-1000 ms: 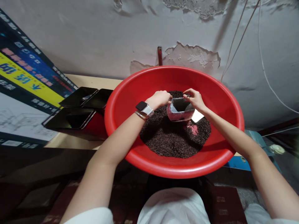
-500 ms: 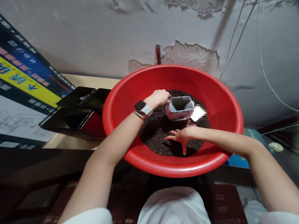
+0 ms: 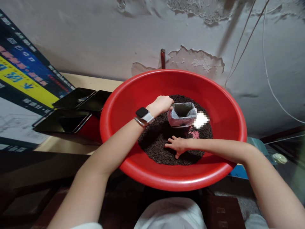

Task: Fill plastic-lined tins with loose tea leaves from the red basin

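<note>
A big red basin (image 3: 173, 183) holds a bed of dark loose bits (image 3: 154, 149) that look like dried tea leaves. Standing in it is a boxy, clear plastic bag (image 3: 182, 122) with its mouth open upward. My left hand (image 3: 162, 104), with a watch on the wrist, pinches the bag's left rim. Fingers spread and palm down, my right hand (image 3: 177, 145) touches the dark bits in front of the bag. Right of the bag lies a bright, blurred-out object (image 3: 200, 120). A pinkish patterned thing (image 3: 194, 135) shows just below it, partly covered.
Several dark, open-topped tins (image 3: 64, 122) stand left of the basin on a pale tabletop (image 3: 91, 82). A printed board (image 3: 23, 86) leans at far left. Behind is a peeling wall (image 3: 95, 38) with hanging cords (image 3: 243, 41). A blue surface (image 3: 239, 171) shows at right.
My right hand has shifted slightly left over the dark bits, its thumb drawing in. My left hand still grips the bag's rim. The whole view has tilted slightly.
</note>
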Available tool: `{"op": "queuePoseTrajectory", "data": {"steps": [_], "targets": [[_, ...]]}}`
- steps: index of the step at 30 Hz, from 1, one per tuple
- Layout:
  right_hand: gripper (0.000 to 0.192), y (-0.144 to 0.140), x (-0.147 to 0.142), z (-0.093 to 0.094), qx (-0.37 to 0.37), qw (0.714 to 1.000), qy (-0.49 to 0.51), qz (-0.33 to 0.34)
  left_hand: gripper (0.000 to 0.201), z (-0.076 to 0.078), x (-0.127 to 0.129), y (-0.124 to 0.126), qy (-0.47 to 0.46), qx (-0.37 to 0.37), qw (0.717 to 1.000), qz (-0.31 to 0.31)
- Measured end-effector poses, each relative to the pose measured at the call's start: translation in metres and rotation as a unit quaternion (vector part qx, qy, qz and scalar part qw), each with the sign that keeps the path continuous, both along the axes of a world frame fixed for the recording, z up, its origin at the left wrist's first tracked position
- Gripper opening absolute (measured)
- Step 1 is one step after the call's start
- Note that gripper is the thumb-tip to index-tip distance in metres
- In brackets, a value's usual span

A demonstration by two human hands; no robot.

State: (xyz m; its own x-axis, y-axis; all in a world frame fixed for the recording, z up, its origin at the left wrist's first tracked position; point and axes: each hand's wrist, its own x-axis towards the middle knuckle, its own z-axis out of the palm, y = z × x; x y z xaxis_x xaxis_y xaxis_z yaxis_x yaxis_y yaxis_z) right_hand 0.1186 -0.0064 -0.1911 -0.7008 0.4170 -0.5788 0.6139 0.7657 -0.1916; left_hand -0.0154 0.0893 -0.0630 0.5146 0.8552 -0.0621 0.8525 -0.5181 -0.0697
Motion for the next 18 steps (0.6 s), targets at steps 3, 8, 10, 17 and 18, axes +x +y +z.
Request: {"op": "queuePoseTrajectory", "data": {"steps": [3, 8, 10, 17, 18], "targets": [[0.087, 0.001, 0.001, 0.002, -0.007, 0.999, -0.034, -0.023, 0.030, 0.002, 0.000, -0.002, -0.001, 0.001, 1.000, 0.004], [0.062, 0.004, 0.001, 0.008, -0.013, 0.999, -0.018, -0.038, 0.031, 0.006, 0.001, -0.004, 0.018, 0.000, 1.000, 0.001], [0.056, 0.005, -0.003, 0.016, -0.014, 0.999, 0.002, -0.036, 0.032, 0.008, 0.002, -0.005, 0.021, -0.002, 1.000, 0.001], [0.024, 0.022, -0.001, 0.080, 0.043, 0.971, 0.231, -0.051, 0.034, 0.014, -0.002, -0.007, 0.013, -0.023, 1.000, 0.006], [0.021, 0.027, 0.004, 0.089, 0.068, 0.959, 0.269, -0.063, 0.034, 0.015, -0.004, -0.007, 0.015, -0.023, 1.000, 0.003]]}}
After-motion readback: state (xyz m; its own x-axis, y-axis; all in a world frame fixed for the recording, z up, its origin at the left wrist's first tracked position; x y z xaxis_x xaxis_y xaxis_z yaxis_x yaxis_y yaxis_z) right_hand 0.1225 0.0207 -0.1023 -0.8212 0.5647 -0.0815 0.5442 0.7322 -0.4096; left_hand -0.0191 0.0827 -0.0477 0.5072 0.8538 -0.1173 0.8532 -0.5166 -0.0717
